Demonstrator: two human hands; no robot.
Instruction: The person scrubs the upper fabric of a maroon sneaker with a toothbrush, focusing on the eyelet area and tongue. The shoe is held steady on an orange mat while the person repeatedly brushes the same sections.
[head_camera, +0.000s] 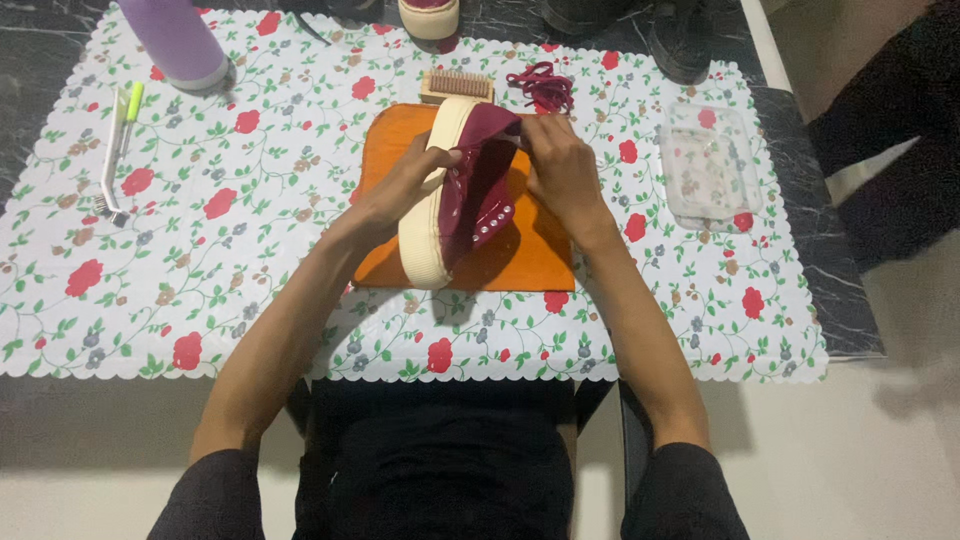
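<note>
A maroon shoe (478, 195) with a thick cream sole lies on its side over an orange cloth (530, 250), sole to the left. My left hand (400, 185) grips the sole from the left, fingers curled over its edge. My right hand (560, 165) holds the shoe's upper near the toe end, fingers pinched on the maroon material. A bundle of maroon laces (543, 87) lies just beyond the shoe. A wooden brush (456, 85) rests behind the cloth.
A floral table cover (250, 250) spreads over a dark marble table. A purple bottle (178, 45) stands at far left, a small green-handled brush (115, 150) lies left, a clear plastic tray (708, 165) sits right. Another shoe (430, 15) is at the far edge.
</note>
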